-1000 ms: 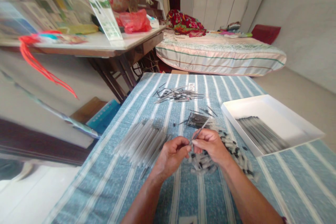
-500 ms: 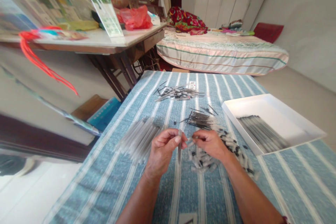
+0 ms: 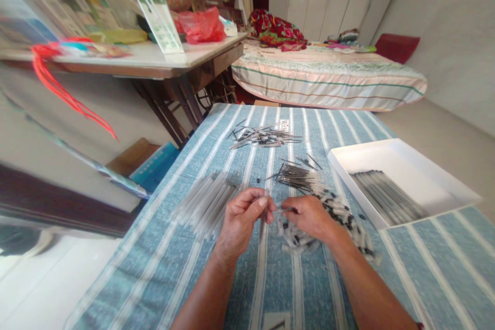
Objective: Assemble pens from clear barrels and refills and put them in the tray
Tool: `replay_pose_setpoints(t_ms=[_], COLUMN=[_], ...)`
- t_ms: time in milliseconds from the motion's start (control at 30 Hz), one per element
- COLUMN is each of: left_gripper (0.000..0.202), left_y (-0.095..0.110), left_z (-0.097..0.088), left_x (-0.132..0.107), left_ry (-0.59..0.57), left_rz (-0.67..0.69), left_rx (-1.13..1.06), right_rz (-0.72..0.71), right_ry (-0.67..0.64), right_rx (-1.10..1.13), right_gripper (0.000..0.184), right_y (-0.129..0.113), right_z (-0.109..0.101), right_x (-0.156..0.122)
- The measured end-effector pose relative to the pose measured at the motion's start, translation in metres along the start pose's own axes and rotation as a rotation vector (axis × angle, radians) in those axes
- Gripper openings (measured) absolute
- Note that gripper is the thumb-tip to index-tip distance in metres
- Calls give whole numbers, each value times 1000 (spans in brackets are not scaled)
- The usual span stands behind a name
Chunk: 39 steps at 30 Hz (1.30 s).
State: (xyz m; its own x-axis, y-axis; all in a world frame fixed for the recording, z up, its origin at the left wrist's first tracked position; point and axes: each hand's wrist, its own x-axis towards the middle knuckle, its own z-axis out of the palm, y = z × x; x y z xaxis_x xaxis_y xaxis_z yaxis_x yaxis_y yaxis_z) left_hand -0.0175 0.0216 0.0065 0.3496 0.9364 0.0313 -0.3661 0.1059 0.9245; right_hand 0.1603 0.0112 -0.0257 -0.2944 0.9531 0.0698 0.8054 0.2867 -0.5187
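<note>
My left hand [image 3: 243, 219] pinches a clear pen tube [image 3: 263, 215] that hangs down from its fingertips. My right hand [image 3: 309, 215] is closed beside it, pinching a small pen part near the tube's top. Both hands hover over the blue striped tablecloth [image 3: 240, 278]. Under my right hand lies a heap of small clear and black caps [image 3: 340, 219]. A bundle of clear tubes [image 3: 204, 201] lies left of my left hand. Thin dark refills [image 3: 296, 175] lie just beyond the hands.
A white tray [image 3: 406, 157] with finished pens [image 3: 386, 196] stands at the right. Another pile of loose pen parts [image 3: 265, 136] lies farther back on the cloth. A cluttered desk [image 3: 162, 59] stands at the left, a bed [image 3: 328, 75] behind.
A second ago my right hand held a thin refill raised toward my left hand. The left hand now holds a clear tube hanging down, and the right hand pinches a small part at its top.
</note>
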Motion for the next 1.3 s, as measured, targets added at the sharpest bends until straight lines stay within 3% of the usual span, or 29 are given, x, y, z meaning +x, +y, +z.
replay_pose_setpoints(t_ms=[100,233,467,667,1000,1300], left_gripper=[10,15,18,20,15,16], left_y=[-3,-7,-7,-9,-10,-10], left_z=[-1,-1,0,-1,1,1], left_x=[0,0,0,1,1,1], left_ry=[-27,-36,-44,-89,-202,-227], left_rz=[-12,-51,-101,-124,-109,-137], left_rx=[24,73,284,404,613,687], right_rz=[-33,57,-3,-69,-55,-57], right_ry=[62,83,273,314,237,176], right_rx=[238,536,832,842,836,810], right_gripper=[12,12,11,9,15,17], right_y=[6,9,10,6,5,5], right_z=[-3,-10,-26,-31,-31,-31], right_x=[-1,-2,-9,-11,-12,-12])
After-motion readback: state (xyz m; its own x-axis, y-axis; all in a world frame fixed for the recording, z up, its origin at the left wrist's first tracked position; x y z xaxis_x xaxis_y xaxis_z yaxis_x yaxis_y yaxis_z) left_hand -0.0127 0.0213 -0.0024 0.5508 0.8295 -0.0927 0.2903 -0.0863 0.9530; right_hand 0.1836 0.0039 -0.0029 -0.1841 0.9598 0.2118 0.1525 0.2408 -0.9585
